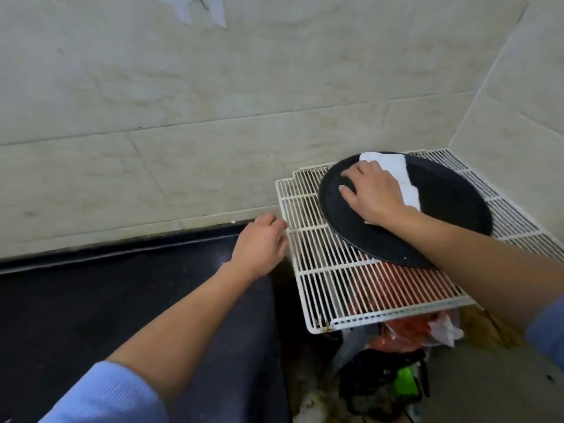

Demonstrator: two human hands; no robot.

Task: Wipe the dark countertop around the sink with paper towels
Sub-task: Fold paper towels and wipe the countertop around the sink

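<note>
A folded white paper towel (393,169) lies on a round black tray (442,203), and my right hand (372,193) presses flat on the towel with straight fingers. The tray sits on a white wire rack (335,282) at the right. My left hand (262,242) rests with relaxed fingers against the rack's left edge, at the right end of the dark countertop (106,294). No sink is in view.
A tiled wall (213,102) runs behind the counter and meets a side wall at the right corner. Under the rack sit red and clear plastic bags (409,328) and a black bag with something green (387,386) on the floor.
</note>
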